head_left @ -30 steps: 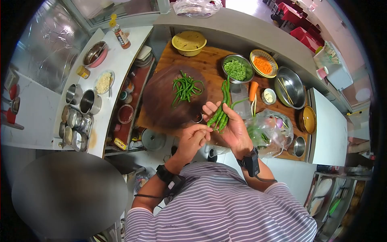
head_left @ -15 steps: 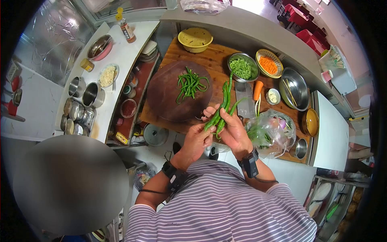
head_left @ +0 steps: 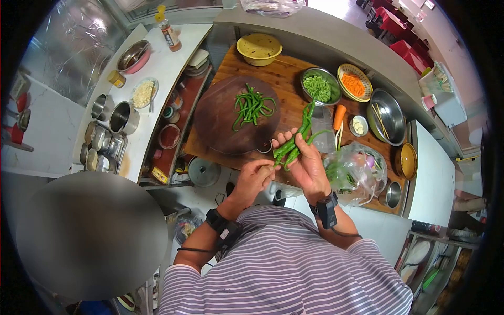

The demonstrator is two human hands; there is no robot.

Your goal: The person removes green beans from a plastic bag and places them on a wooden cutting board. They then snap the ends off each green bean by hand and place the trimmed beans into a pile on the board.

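My right hand point(head_left: 311, 168) is closed around several long green chili peppers point(head_left: 300, 137), held above the near edge of the wooden table. Beside their lower ends, my left hand point(head_left: 255, 182) is closed with thumb and fingertips pinched; whatever it pinches is too small to make out. Past my hands, a heap of green chili peppers point(head_left: 253, 107) lies on a round dark chopping board point(head_left: 212, 118). A cleaver point(head_left: 322, 126) rests on the table behind the held peppers, partly covered by them, next to a whole carrot point(head_left: 339, 116).
Along the back stand a yellow basin point(head_left: 259, 59), a steel bowl of chopped green vegetable point(head_left: 318, 86) and a basket of carrot strips point(head_left: 353, 86). On the right are a plastic bag of vegetables point(head_left: 362, 176) and a large steel bowl point(head_left: 387, 123). A side counter point(head_left: 181, 50) is left.
My left hand has shifted slightly left and down, off the peppers' lower ends, with its fingers now pinched. My right hand still holds the peppers. The view has shifted slightly.
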